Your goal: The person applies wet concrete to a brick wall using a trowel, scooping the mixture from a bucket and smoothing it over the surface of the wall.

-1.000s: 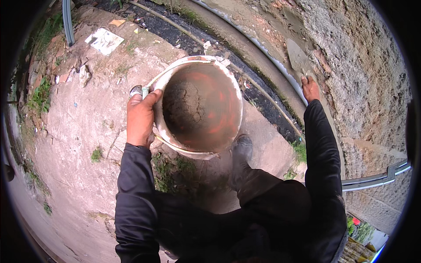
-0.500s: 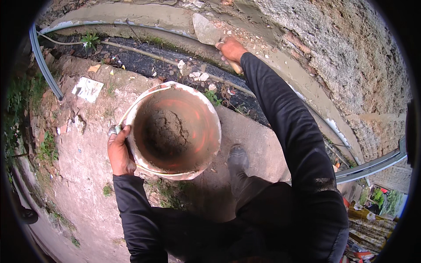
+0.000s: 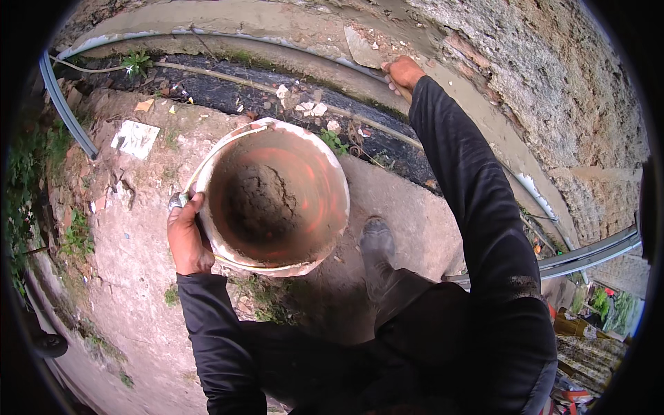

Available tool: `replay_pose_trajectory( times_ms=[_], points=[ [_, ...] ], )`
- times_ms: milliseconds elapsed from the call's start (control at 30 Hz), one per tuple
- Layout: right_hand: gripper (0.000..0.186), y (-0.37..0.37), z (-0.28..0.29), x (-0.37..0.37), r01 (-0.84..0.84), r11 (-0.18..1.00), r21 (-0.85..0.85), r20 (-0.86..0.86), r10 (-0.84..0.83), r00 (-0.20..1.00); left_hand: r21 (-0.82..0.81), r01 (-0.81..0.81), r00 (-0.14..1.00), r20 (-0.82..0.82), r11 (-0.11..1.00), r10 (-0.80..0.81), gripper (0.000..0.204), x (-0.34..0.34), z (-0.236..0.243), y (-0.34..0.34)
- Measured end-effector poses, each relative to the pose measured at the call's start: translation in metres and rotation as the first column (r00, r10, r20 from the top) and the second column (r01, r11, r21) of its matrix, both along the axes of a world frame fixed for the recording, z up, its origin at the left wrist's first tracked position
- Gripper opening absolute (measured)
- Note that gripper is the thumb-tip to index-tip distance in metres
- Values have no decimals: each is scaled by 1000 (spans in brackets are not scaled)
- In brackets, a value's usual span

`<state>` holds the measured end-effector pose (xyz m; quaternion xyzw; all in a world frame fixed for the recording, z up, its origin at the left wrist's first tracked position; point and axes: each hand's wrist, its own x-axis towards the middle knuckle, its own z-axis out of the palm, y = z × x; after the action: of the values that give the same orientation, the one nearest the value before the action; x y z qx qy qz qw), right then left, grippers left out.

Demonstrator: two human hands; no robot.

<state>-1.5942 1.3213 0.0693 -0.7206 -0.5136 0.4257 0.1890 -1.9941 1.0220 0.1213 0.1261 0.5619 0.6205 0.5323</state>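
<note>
My left hand (image 3: 187, 235) is closed on the handle at the left edge of a round, white-rimmed bucket (image 3: 337, 187), which holds a lumpy mass of grey mortar (image 3: 259, 197) low inside its stained interior. Up and to the right, my right hand (image 3: 404, 75) grips a trowel (image 3: 362, 47) by its wooden handle. The flat, mortar-coated blade lies against the smeared grey band (image 3: 443, 79) along the base of the rough wall (image 3: 574, 117), with small pale crumbs around it.
A pipe (image 3: 228, 37) follows the wall above a dark, debris-strewn channel (image 3: 228, 79). Metal rails (image 3: 66, 111) stand at left and right. My boot (image 3: 377, 245) is on the pinkish concrete slab (image 3: 138, 263), which carries weeds, rubble and a white scrap (image 3: 135, 138).
My view has turned. The bucket sits lower left in it than a second ago. My trowel hand first swung up and leftward, then shifted slightly right along the wall band over the last half second.
</note>
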Motion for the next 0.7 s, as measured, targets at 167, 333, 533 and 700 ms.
replay_pose_trajectory(
  times_ms=[167, 333, 533, 700],
  points=[
    [31, -15, 7, 88, -73, 994, -86, 92, 81, 992, 13, 22, 1000, 20, 1000, -22, 19, 4, -2, -1],
    [33, -51, 6, 152, -67, 997, -41, -25, 66, 997, -5, 36, 999, 2, 999, -36, 24, -6, -10, -8],
    [25, -123, 0, 245, 113, 992, 52, 73, -116, 991, -26, 40, 999, 34, 999, -39, 26, 3, 1, -3],
    [16, -216, 0, 257, 409, 889, 208, -115, -393, 913, -46, 39, 999, 29, 998, -38, 28, -10, -1, -3]
  ],
)
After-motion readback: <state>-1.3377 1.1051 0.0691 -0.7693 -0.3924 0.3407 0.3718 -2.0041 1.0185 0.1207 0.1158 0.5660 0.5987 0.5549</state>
